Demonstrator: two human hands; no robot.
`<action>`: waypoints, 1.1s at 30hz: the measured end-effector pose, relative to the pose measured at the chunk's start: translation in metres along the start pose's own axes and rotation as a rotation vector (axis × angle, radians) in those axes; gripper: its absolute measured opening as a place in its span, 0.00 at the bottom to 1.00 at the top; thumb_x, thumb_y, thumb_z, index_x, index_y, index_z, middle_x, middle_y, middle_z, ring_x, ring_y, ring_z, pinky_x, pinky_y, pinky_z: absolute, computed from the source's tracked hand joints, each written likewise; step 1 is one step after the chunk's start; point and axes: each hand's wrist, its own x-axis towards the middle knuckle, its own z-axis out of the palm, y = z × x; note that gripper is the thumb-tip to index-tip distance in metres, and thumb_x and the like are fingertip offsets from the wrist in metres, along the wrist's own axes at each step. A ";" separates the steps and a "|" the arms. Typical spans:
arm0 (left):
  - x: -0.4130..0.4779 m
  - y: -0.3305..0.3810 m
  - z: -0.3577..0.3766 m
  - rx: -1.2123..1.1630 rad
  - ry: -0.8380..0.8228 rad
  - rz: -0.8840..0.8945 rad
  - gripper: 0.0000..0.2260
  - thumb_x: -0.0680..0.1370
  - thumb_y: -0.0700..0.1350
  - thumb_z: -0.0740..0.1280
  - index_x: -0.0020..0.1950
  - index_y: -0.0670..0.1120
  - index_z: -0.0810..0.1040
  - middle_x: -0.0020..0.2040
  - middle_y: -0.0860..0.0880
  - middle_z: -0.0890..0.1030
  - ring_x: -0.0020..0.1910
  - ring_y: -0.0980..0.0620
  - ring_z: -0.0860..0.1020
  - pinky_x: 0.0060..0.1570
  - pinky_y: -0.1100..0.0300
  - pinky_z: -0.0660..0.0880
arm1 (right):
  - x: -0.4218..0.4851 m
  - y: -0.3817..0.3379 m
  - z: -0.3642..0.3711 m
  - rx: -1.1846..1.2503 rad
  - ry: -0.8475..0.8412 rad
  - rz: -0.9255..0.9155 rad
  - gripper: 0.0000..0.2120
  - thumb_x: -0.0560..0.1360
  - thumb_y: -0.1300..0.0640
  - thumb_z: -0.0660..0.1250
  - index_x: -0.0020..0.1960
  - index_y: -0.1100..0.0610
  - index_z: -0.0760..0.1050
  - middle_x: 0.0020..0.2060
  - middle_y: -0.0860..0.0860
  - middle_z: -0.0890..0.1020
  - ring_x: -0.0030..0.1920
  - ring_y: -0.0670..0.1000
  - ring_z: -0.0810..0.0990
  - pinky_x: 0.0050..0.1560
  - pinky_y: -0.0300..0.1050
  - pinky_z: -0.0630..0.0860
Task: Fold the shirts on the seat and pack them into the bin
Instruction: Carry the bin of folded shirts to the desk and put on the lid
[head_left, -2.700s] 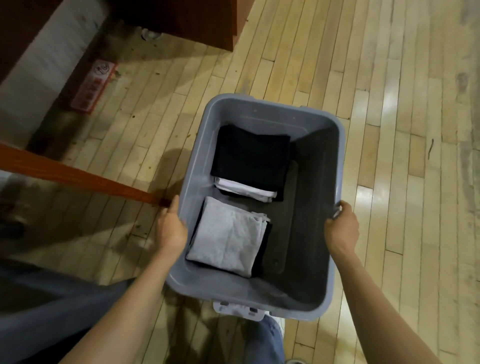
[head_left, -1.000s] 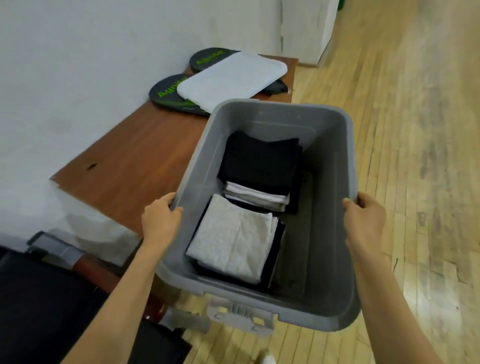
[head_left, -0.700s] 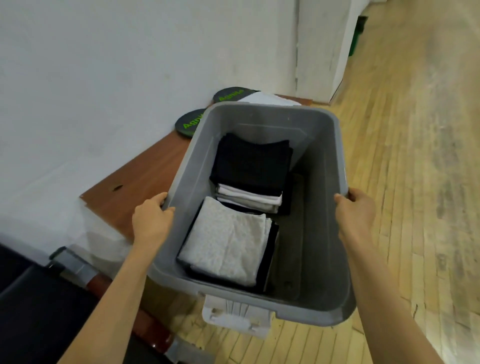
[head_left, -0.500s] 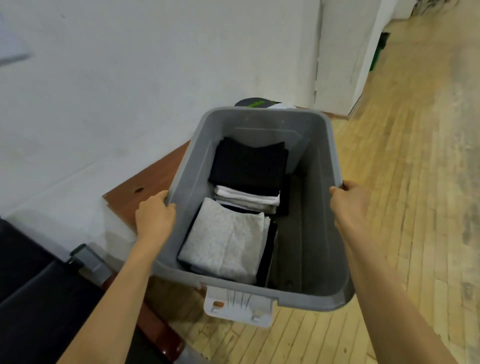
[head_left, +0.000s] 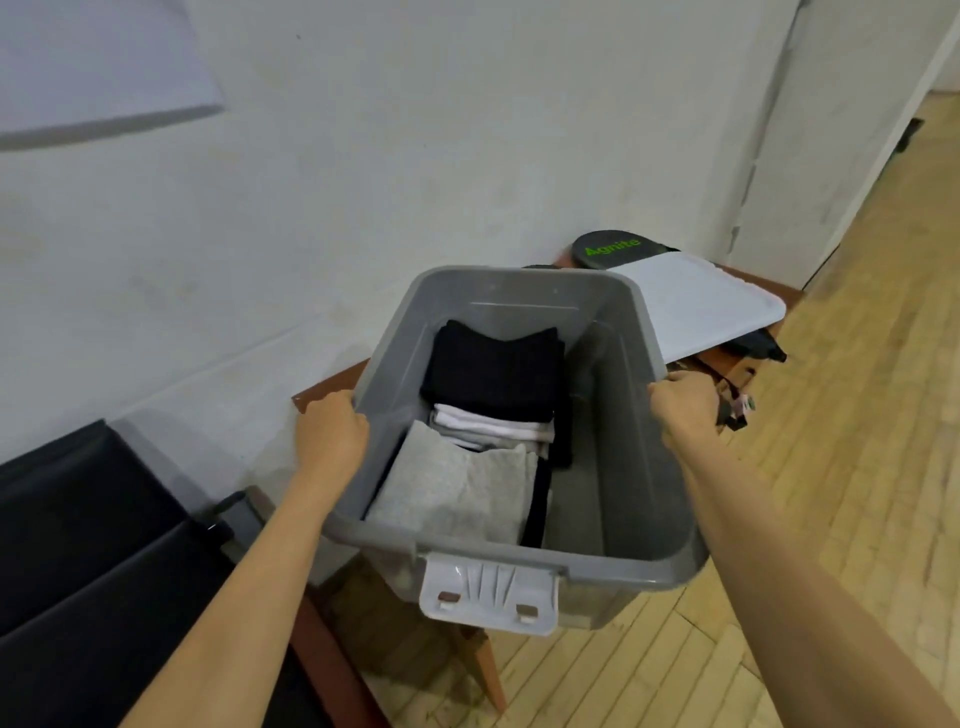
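I hold a grey plastic bin (head_left: 623, 467) up in front of me, above a low brown table. My left hand (head_left: 332, 431) grips its left rim and my right hand (head_left: 683, 410) grips its right rim. Inside the bin lie folded shirts: a grey shirt (head_left: 457, 493) on top of the near pile, and a black shirt (head_left: 493, 374) on top of white ones (head_left: 488, 423) in the far pile. The right half of the bin floor is bare. A white latch (head_left: 488, 592) sits on the near wall.
The brown table (head_left: 322, 395) stands against a white wall (head_left: 415, 130). On its far end lie a white lid (head_left: 696, 306) and a black disc with green lettering (head_left: 613, 249). A black seat (head_left: 93, 545) is at the lower left. Wooden floor (head_left: 857, 415) spreads to the right.
I have lifted the bin off the floor and turned toward the wall. The bin now hangs over the near end of the table, and the white lid shows beyond its right rim.
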 end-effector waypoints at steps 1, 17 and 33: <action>0.009 -0.004 0.000 -0.003 0.003 0.006 0.12 0.78 0.37 0.60 0.58 0.37 0.78 0.51 0.37 0.81 0.49 0.37 0.78 0.39 0.54 0.67 | 0.004 -0.007 0.009 -0.013 -0.022 -0.006 0.12 0.77 0.65 0.62 0.59 0.68 0.74 0.54 0.62 0.79 0.48 0.59 0.77 0.46 0.49 0.75; -0.017 0.143 0.016 -0.526 -0.423 0.275 0.25 0.75 0.56 0.68 0.70 0.51 0.70 0.67 0.53 0.71 0.66 0.55 0.69 0.60 0.64 0.65 | 0.018 -0.003 0.023 -0.050 -0.448 -0.398 0.34 0.75 0.46 0.68 0.74 0.55 0.59 0.71 0.51 0.65 0.70 0.52 0.64 0.65 0.44 0.63; -0.080 0.241 0.080 -0.194 -0.225 -0.108 0.22 0.82 0.48 0.60 0.75 0.50 0.61 0.62 0.48 0.77 0.57 0.49 0.77 0.52 0.53 0.76 | 0.125 -0.002 0.023 -0.224 -0.605 -1.130 0.20 0.77 0.43 0.62 0.66 0.50 0.73 0.55 0.49 0.79 0.61 0.51 0.74 0.66 0.57 0.66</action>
